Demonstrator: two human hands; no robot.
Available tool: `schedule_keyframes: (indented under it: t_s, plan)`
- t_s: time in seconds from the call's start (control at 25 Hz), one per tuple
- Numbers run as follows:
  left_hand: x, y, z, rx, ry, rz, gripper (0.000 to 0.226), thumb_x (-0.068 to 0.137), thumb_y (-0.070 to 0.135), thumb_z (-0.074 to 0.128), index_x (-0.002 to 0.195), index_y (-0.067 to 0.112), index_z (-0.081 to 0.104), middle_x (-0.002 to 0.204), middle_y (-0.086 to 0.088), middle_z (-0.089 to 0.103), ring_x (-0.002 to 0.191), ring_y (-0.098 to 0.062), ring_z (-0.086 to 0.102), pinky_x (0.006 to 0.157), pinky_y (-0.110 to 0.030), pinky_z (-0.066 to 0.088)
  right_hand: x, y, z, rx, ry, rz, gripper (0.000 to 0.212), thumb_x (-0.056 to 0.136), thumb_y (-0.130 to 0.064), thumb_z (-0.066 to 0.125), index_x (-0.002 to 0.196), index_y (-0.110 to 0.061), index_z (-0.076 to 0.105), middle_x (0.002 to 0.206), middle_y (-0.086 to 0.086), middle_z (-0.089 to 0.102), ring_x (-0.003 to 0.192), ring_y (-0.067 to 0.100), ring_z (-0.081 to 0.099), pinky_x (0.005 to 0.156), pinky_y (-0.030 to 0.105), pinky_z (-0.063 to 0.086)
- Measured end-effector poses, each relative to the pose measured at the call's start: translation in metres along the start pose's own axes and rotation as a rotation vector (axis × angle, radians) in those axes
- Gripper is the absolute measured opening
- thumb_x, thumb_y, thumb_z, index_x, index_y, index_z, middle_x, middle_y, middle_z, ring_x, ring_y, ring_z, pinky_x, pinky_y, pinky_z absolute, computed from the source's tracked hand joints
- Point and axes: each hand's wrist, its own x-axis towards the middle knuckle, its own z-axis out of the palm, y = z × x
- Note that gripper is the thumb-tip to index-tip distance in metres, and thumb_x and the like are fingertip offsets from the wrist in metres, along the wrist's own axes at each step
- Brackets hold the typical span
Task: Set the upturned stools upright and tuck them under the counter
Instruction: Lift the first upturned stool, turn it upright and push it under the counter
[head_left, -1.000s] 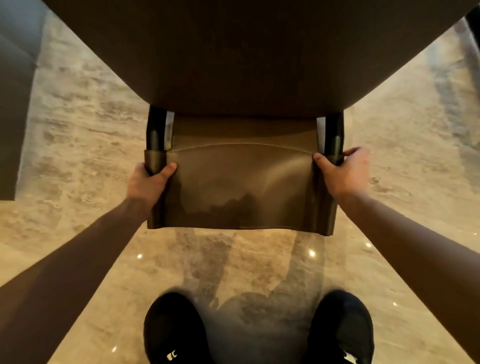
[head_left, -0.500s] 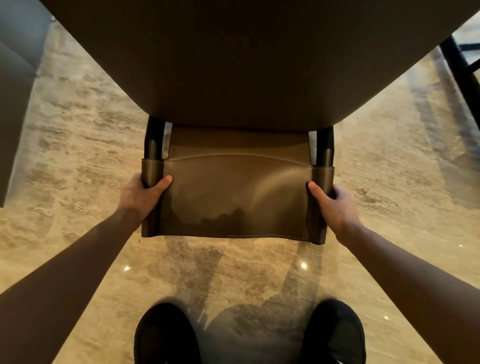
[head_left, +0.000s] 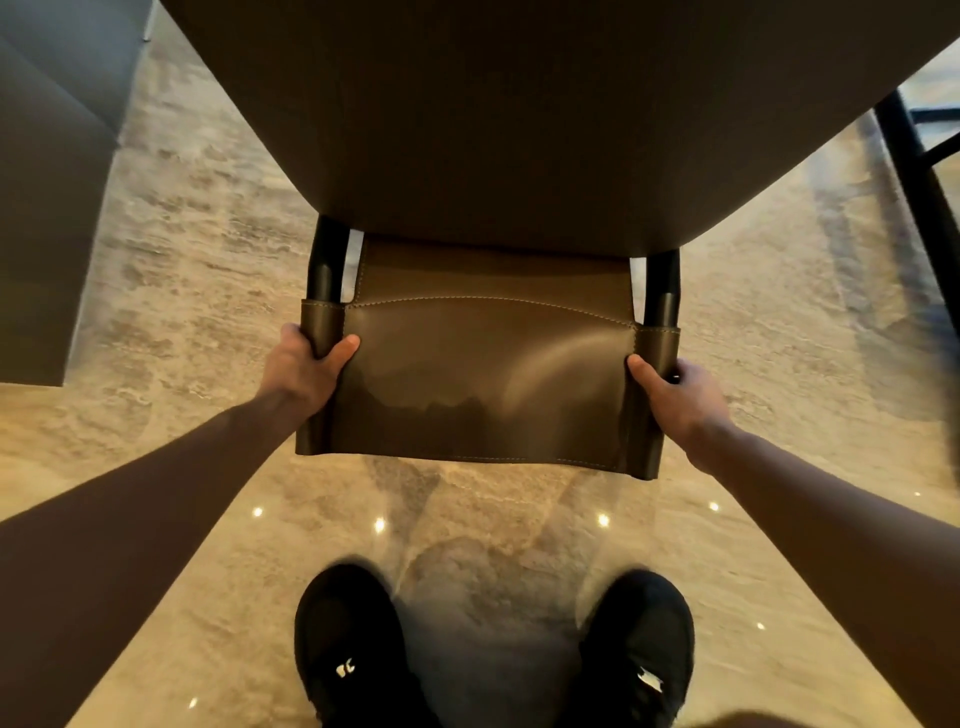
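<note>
Both hands, left and right, gripping the leather backrest sides of the stool at frame centre, under the table; likely heavy, rigid, slick leather, best held at the posts.

Single head-worn, wide-angle view, aimed forward and steeply down. It looks along both forearms to the left hand and right hand, close below the lens, on the stool backrest. Counter underside fills the upper frame. Shoes and floor sit at the lower edge. No second view to compare.
</note>
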Motion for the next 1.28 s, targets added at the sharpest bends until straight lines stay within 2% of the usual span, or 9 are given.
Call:
schedule_keyframes:
  t_s: [0.2,0.44,0.6,0.64,0.72,0.84,0.92,1.04,1.28]
  plan:
    - [-0.061,0.048,-0.07,0.047,-0.019,-0.043,0.06,0.09,0.051,0.063,0.129,0.008,0.05,0.105,-0.011,0.057,0.099,-0.031,0.056,0.078,-0.037,0.042,-0.062,-0.054,-0.059,-0.111,-0.035,0.067,0.047,0.094,-0.053,0.056,0.118,-0.013,0.063,0.101,0.007,0.067,0.09,0.023,0.063,0.076,0.033,0.049]
    - [-0.155,0.115,-0.164,0.156,-0.037,-0.088,0.06,0.095,0.052,0.056,0.135,0.008,0.048,0.124,-0.018,0.059,0.115,-0.037,0.056,0.091,-0.043,0.045,-0.151,-0.124,-0.144,-0.243,-0.062,0.137,0.057,0.096,-0.055,0.049,0.125,-0.007,0.06,0.106,0.009,0.063,0.092,0.026,0.057,0.077,0.034,0.043]
    - [-0.206,0.164,-0.229,0.171,-0.085,-0.11,0.061,0.094,0.054,0.056,0.135,0.009,0.049,0.116,-0.014,0.059,0.111,-0.036,0.058,0.085,-0.04,0.044,-0.209,-0.174,-0.199,-0.353,-0.065,0.146,0.059,0.097,-0.057,0.045,0.121,-0.005,0.06,0.091,0.009,0.059,0.078,0.026,0.055,0.067,0.033,0.041]
    - [-0.216,0.177,-0.246,0.162,-0.092,-0.119,0.061,0.094,0.054,0.056,0.134,0.009,0.05,0.111,-0.013,0.058,0.108,-0.035,0.058,0.082,-0.039,0.043,-0.222,-0.188,-0.214,-0.349,-0.076,0.152,0.06,0.097,-0.057,0.045,0.121,-0.004,0.059,0.092,0.01,0.059,0.08,0.027,0.056,0.07,0.034,0.043]
    - [-0.24,0.204,-0.277,0.169,-0.123,-0.118,0.058,0.094,0.053,0.057,0.129,0.007,0.052,0.108,-0.013,0.058,0.105,-0.035,0.059,0.081,-0.038,0.043,-0.248,-0.218,-0.246,-0.351,-0.105,0.173,0.06,0.097,-0.057,0.046,0.123,-0.004,0.058,0.101,0.014,0.062,0.094,0.031,0.06,0.085,0.039,0.049]
    - [-0.264,0.246,-0.318,0.213,-0.156,-0.117,0.055,0.094,0.053,0.056,0.121,0.005,0.058,0.094,-0.012,0.059,0.092,-0.031,0.056,0.079,-0.038,0.042,-0.277,-0.264,-0.288,-0.364,-0.144,0.175,0.063,0.098,-0.054,0.047,0.128,0.0,0.056,0.116,0.02,0.064,0.108,0.038,0.062,0.102,0.047,0.046]
    - [-0.279,0.276,-0.351,0.257,-0.156,-0.127,0.056,0.093,0.055,0.057,0.119,0.005,0.059,0.085,-0.008,0.054,0.088,-0.029,0.054,0.078,-0.038,0.043,-0.297,-0.297,-0.316,-0.379,-0.17,0.167,0.064,0.099,-0.052,0.046,0.131,0.003,0.054,0.12,0.024,0.063,0.109,0.04,0.062,0.103,0.047,0.047]
    - [-0.291,0.319,-0.391,0.305,-0.171,-0.104,0.06,0.092,0.056,0.059,0.122,0.004,0.06,0.104,-0.015,0.063,0.1,-0.035,0.062,0.088,-0.04,0.05,-0.324,-0.346,-0.353,-0.433,-0.165,0.142,0.064,0.1,-0.052,0.045,0.129,0.004,0.055,0.122,0.024,0.062,0.109,0.04,0.062,0.1,0.045,0.048]
    - [-0.305,0.387,-0.45,0.355,-0.169,-0.079,0.056,0.089,0.05,0.066,0.122,0.004,0.061,0.086,-0.006,0.058,0.077,-0.024,0.055,0.069,-0.032,0.042,-0.349,-0.428,-0.405,-0.672,-0.183,0.054,0.057,0.107,-0.042,0.033,0.138,0.002,0.05,0.142,0.021,0.051,0.132,0.034,0.048,0.105,0.034,0.036]
